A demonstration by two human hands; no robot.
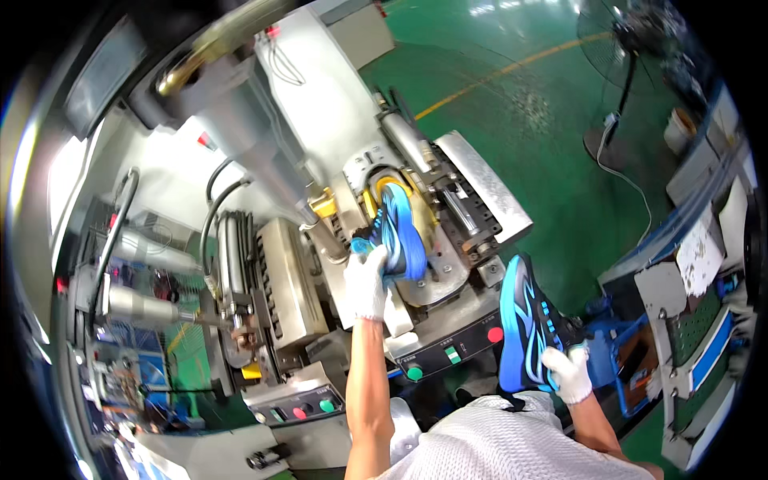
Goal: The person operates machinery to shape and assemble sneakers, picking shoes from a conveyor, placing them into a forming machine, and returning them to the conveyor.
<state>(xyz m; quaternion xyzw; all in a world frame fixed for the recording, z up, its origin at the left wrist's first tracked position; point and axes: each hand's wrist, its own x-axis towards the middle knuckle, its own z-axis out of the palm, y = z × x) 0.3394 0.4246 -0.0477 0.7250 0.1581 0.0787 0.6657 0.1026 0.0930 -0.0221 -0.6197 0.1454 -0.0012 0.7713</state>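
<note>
My left hand (pixel 368 282), in a white glove, is closed on the heel end of a blue and black sneaker (pixel 408 232). That shoe lies tilted in the machine, its toe against a yellow-rimmed pad (pixel 386 180) between metal cylinders. A second sneaker (pixel 524 320), blue and black with light-blue stripes, is in my gloved right hand (pixel 568 373), held by its heel part, toe pointing away from me. It is off the machine's right front corner, above the floor. My fingers are partly hidden behind both shoes.
Green and red buttons sit on the machine's front panel (pixel 452 354). To the left stands a second press station with a metal block (pixel 290 280) and its own buttons. A standing fan (pixel 628 80) is at the far right, its cable on the green floor. A blue frame (pixel 620 360) stands right of me.
</note>
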